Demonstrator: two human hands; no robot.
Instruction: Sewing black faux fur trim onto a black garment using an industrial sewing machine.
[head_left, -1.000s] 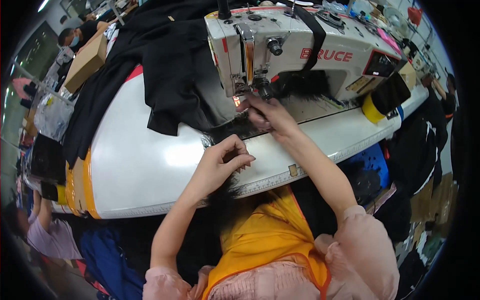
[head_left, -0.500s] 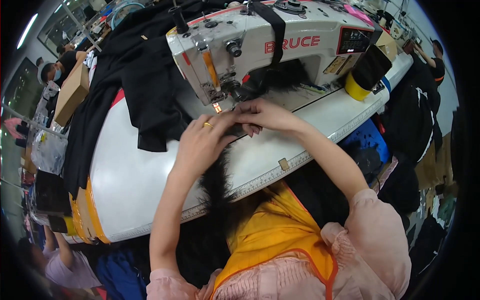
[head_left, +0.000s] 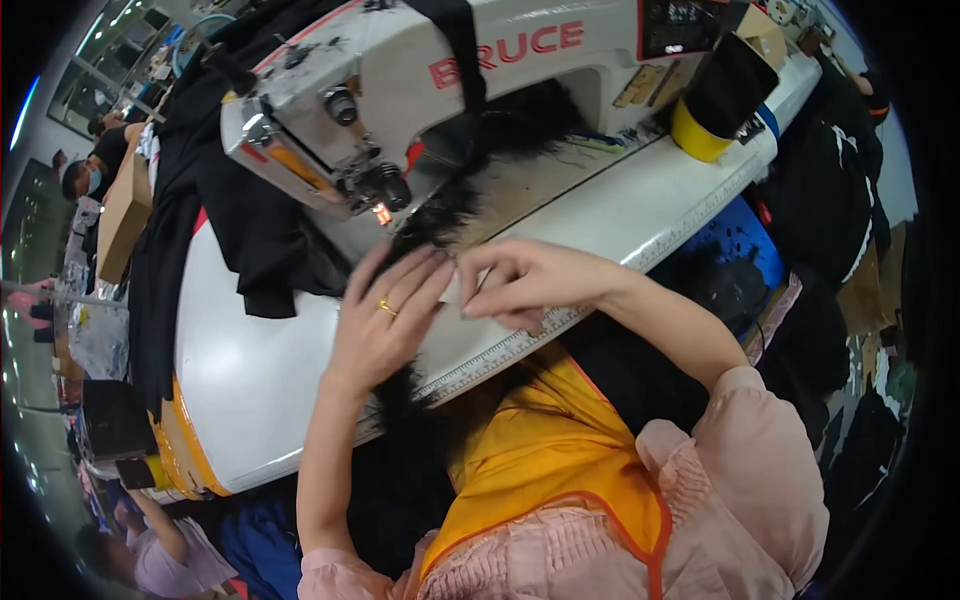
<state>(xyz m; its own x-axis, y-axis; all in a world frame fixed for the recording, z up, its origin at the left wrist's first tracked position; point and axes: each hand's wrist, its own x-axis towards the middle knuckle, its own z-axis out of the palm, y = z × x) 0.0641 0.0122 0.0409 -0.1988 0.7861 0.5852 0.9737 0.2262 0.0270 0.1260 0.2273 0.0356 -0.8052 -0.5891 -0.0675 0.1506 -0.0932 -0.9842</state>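
Both hands are over the front of a white sewing machine (head_left: 400, 65), just nearer me than its lit needle area. My left hand (head_left: 385, 320), with a yellow ring, lies palm down with fingers stretched over a black furry strip (head_left: 440, 212). That strip runs from beside the presser foot, under the hand, to the table's front edge. My right hand (head_left: 530, 280) is beside the left fingertips, its fingers curled and thumb pressed in. Whatever it may pinch is too small to make out. Slight blur softens the left fingers.
Black cloth (head_left: 250, 235) spreads left of the machine. A yellow-and-black container (head_left: 700, 135) stands on the right of the white table (head_left: 240, 370), and a ruler tape (head_left: 480, 362) lines its front edge. A cardboard box (head_left: 125, 215) and other people are farther left.
My hands have drawn back from the needle toward me, and the right hand has parted from the left. More of the furry strip shows by the needle. The view has shifted, too.
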